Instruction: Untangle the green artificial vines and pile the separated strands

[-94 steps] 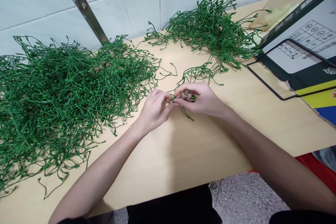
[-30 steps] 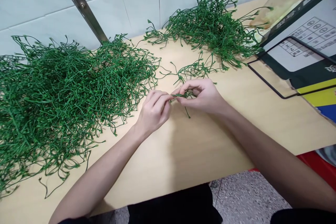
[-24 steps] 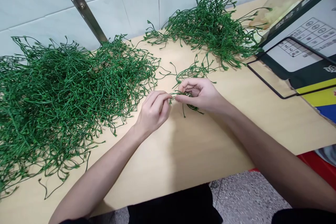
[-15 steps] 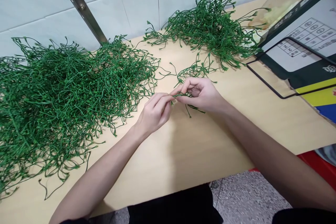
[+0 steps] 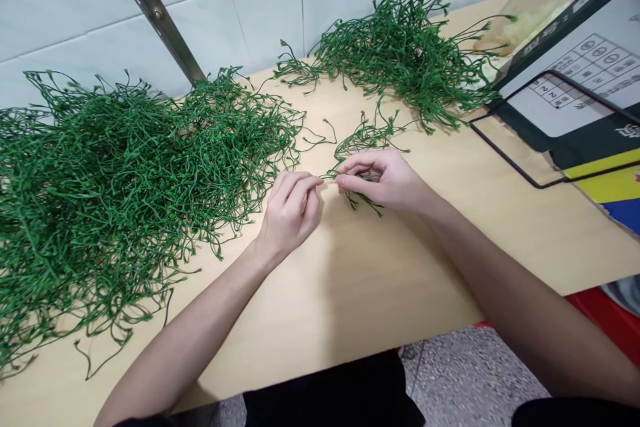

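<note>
Over the middle of a pale wooden table [image 5: 350,293], my left hand [image 5: 290,210] and my right hand [image 5: 385,177] meet fingertip to fingertip. Both pinch one small green plastic sprig [image 5: 364,197], whose thin branches stick out below and above my right fingers. My left fingers are curled, thumb against forefinger, at the sprig's left end. A small loose bunch of the same sprigs [image 5: 367,137] lies just beyond my right hand.
A big tangled heap of green sprigs [image 5: 110,180] covers the table's left side. A smaller heap [image 5: 400,53] lies at the back by the tiled wall. A black clipboard with a printed sheet [image 5: 575,93] sits at the right; a metal bar [image 5: 150,7] slants up the wall.
The hands stayed together in the same spot, turning the sprig between the fingers. Its loose branches shifted under my right hand, and the small bunch behind moved slightly.
</note>
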Demonstrator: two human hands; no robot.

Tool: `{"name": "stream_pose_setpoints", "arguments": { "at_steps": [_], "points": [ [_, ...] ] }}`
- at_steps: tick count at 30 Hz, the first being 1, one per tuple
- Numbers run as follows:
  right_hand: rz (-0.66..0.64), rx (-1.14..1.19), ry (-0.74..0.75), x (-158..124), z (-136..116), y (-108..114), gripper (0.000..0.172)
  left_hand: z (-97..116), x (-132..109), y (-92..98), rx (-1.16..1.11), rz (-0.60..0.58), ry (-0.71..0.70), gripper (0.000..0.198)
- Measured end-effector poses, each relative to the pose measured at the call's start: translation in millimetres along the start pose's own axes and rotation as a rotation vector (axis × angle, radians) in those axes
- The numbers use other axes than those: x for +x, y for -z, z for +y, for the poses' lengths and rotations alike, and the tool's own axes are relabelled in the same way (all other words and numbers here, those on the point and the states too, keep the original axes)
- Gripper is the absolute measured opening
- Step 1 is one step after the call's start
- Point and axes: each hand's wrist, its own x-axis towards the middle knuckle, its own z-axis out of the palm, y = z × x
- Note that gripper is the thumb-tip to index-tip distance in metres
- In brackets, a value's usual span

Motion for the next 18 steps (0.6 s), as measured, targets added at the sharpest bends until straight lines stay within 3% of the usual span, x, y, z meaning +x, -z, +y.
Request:
{"name": "stream_pose_setpoints", "arguments": {
  "at_steps": [6,14,18],
  "points": [
    [0.141,-0.122,0.045,0,3,-3,0.009,1,2,-0.6,-0.041,-0.032,-0.027,0.014],
    [0.031,-0.222,0.164,-1,9,-1,0.012,1,3,2.2,-0.134,-0.124,-0.140,0.014],
    [0.004,-0.221,0.197,-1,13,-1,0.012,-1,2,2.2,-0.206,-0.146,-0.204,0.030]
  ]
}}
